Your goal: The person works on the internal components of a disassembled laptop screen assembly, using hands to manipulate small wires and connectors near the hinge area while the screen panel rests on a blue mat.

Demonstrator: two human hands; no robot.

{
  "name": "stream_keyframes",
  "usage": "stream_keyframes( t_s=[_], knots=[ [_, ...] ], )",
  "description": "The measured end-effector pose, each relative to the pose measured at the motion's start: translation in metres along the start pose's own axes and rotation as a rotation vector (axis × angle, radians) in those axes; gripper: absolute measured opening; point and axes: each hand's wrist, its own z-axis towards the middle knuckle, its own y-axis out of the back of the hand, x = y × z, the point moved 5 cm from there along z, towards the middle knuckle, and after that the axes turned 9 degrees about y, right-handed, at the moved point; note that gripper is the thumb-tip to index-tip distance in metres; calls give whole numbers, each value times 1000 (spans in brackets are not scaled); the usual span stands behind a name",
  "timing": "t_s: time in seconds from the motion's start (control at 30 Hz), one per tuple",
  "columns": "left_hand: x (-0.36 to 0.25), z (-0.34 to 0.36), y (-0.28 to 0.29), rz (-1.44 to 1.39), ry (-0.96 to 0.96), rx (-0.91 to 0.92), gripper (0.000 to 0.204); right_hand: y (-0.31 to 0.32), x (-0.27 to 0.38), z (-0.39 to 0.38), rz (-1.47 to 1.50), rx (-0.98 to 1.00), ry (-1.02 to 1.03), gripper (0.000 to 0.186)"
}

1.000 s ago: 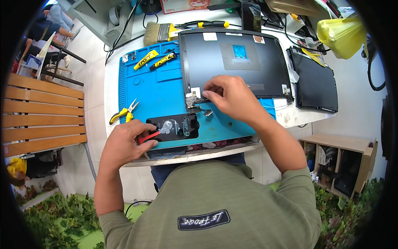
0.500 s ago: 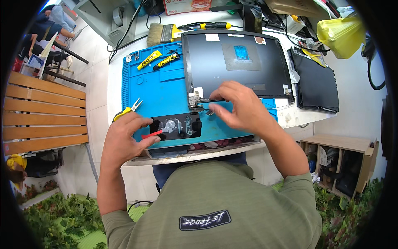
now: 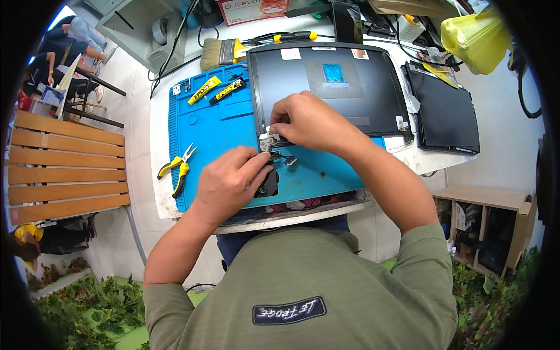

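My left hand (image 3: pixel 232 179) is closed at the metal hinge (image 3: pixel 266 142) on the lower-left corner of the dark laptop lid (image 3: pixel 367 87); what its fingertips hold is hidden. It covers most of the black phone-sized pad (image 3: pixel 269 186). My right hand (image 3: pixel 303 119) has its fingers curled and pinched just above that hinge; whatever they hold is too small to name. A short cable with a connector (image 3: pixel 290 159) hangs below the hinge on the blue mat (image 3: pixel 326 181). Yellow-handled pliers (image 3: pixel 174 170) lie left of my hands.
Two glue tubes (image 3: pixel 204 90), a brush (image 3: pixel 217 55) and tools (image 3: pixel 291 37) lie behind. A black laptop (image 3: pixel 443 116) is at the right, below a yellow bag (image 3: pixel 472 41). A wooden bench (image 3: pixel 69 172) stands left; other people (image 3: pixel 73 44) sit at the far left.
My left hand has moved right and up from the red tool on the pad to the hinge, now covering the pad. My right hand has risen and moved left, curling its fingers again.
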Motion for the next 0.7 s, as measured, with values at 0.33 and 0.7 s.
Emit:
stream_keyframes(
  t_s=[0.33, 0.7],
  knots=[
    [-3, 1, -8, 11, -41, 3, 27, 4, -9, 26, -39, 194, -13, 15],
    [1, 8, -11, -94, 21, 51, 23, 6, -8, 27, -15, 225, -49, 16]
  ],
)
